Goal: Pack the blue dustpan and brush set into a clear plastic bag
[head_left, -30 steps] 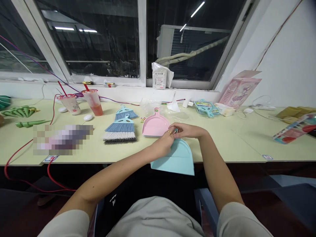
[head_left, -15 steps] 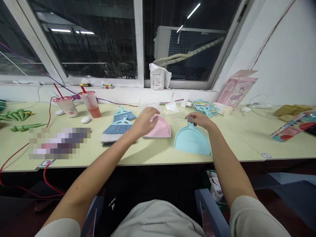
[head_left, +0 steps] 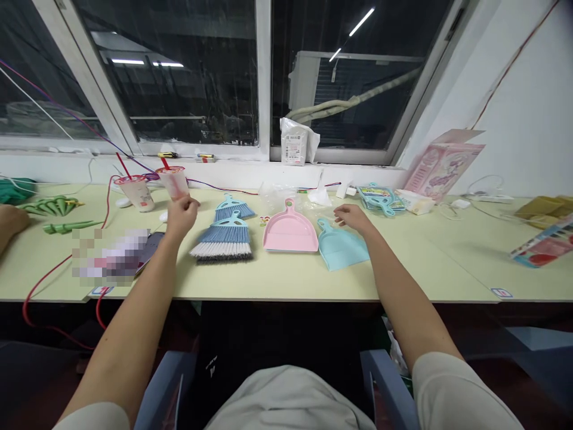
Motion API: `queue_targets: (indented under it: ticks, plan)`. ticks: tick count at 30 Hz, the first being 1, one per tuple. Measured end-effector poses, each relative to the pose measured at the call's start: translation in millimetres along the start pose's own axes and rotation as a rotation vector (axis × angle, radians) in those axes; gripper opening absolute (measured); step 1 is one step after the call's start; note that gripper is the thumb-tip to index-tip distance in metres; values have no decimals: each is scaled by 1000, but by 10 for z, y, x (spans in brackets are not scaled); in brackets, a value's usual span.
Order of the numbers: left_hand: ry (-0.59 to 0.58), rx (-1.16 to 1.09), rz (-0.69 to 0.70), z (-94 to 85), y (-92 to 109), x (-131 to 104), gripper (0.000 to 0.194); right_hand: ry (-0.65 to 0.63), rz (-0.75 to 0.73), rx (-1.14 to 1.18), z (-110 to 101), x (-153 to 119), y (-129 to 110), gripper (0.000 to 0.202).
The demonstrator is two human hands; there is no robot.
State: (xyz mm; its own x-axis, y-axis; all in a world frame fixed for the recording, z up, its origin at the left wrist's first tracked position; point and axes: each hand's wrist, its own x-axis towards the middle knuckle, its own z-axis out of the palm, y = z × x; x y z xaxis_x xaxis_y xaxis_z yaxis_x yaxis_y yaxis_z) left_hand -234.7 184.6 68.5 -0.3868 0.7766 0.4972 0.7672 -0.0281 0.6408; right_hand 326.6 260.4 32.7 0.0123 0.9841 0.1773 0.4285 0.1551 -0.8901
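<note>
My left hand (head_left: 182, 216) is in front of the lower part of a drink cup (head_left: 172, 179) with a red straw. Its fingers are curled together, and whatever may be in them is hidden. My right hand (head_left: 351, 216) is just right of the handle of a light-blue dustpan (head_left: 342, 249), fingers loosely bent and apart, holding nothing. That dustpan lies turned at an angle. To its left sits a pink dustpan (head_left: 290, 232), handle pointing away. Two blue hand brushes, a front brush (head_left: 224, 237) with grey-white bristles and a rear brush (head_left: 235, 208), lie left of the pink dustpan.
A second drink cup (head_left: 138, 194) stands farther left, near green toy-like pieces (head_left: 56, 206) and a red cable (head_left: 108, 203). Another person's arm (head_left: 11, 224) enters at the left edge. Packaged dustpan sets (head_left: 378, 200) and a pink box (head_left: 445, 167) are at the back right.
My left hand has moved left, away from the pink dustpan toward the cup. My right hand has let go of the light-blue dustpan's handle, and that dustpan has turned and moved nearer the pink one.
</note>
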Motion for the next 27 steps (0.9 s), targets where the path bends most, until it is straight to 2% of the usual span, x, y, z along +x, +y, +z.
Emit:
queue_targets:
  ticks: [3, 7, 10, 14, 21, 27]
  plan:
    - [-40, -7, 24, 139, -133, -34, 25, 68, 1, 22, -240, -23, 142, 5]
    - [-61, -77, -84, 256, -244, -69, 22, 235, 65, -40, -431, -36, 374, 8]
    - [-95, -162, -176, 286, -310, -125, 20, 248, 147, -114, -366, -31, 517, 8]
    - [-193, -251, -232, 332, -339, -167, 20, 242, 155, -139, -255, 2, 641, 5]
    - [-237, -300, -263, 426, -457, -69, 20, 296, 146, -29, -262, 54, 808, 5]
    - [-220, -244, -247, 537, -617, 5, 23, 330, 130, 204, -294, 44, 879, 9]
